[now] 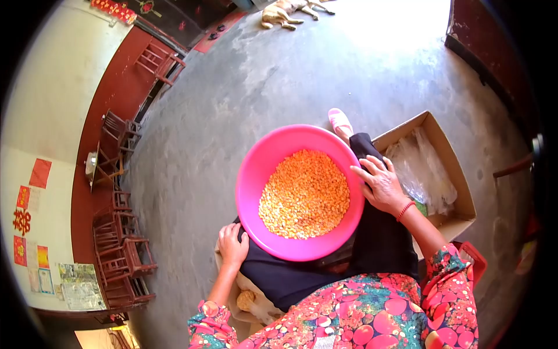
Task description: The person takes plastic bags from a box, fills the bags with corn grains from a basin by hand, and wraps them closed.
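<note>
A pink basin [271, 236] rests on my lap, with a layer of loose orange-yellow kernels [305, 195] spread over its bottom. My right hand [381, 185] lies at the basin's right rim, fingers spread, the fingertips touching or very near the edge. At the lower left of the basin is my left hand [233, 245], beside the rim and over my dark trousers; its fingers are partly bent, and what they hold, if anything, is hidden.
A cardboard box [461, 168] with clear plastic bags stands right of my leg. By my left side is an open bag [244, 280] with a tan round thing. Wooden chairs [119, 250] line the left wall. A dog [285, 13] lies on the floor ahead.
</note>
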